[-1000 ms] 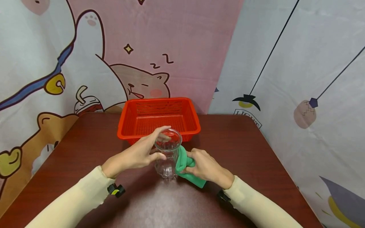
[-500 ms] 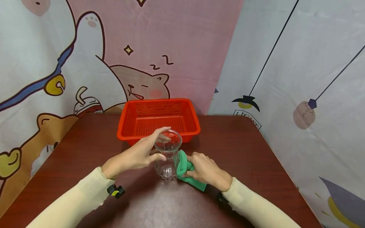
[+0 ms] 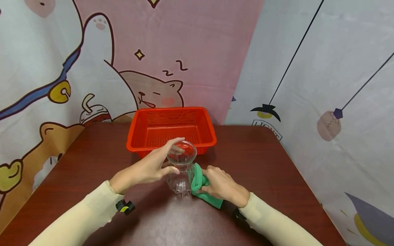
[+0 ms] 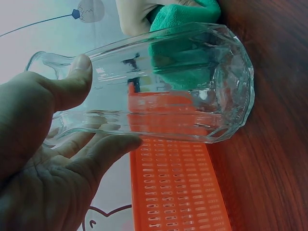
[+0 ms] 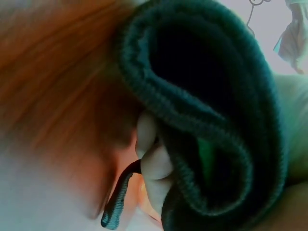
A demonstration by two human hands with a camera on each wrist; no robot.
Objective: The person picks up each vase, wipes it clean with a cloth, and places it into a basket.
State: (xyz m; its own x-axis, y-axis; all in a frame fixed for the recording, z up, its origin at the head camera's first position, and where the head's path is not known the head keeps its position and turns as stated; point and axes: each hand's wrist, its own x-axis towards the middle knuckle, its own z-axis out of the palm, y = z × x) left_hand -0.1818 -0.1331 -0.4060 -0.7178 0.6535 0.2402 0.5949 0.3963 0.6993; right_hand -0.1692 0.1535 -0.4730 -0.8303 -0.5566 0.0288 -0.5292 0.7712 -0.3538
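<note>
- Head view: a clear, faceted glass vase with a flared rim (image 3: 181,169) stands upright on the dark red-brown wooden table (image 3: 261,164), just in front of the empty orange perforated plastic basket (image 3: 171,127). The left hand (image 3: 144,168) grasps the vase near its top, thumb on the near side and fingers across the rim. The right hand (image 3: 220,186) clenches a bunched green microfibre cloth (image 3: 200,184) and presses it against the lower right side of the vase.
- Judged from this, the wiping of the outside is under way, low on the right wall; nothing shows the cloth having reached inside the vase, and the basket holds nothing.
- Left wrist view: the left hand (image 4: 53,163) wraps the neck of the vase (image 4: 163,84), thumb over the glass below the rim. The green cloth (image 4: 185,43) shows through the wall, touching it; the basket (image 4: 173,187) lies behind.
- Right wrist view: the folded cloth (image 5: 211,115) fills the frame, with a few fingertips (image 5: 154,163) curled into it. The vase cannot be made out here.
</note>
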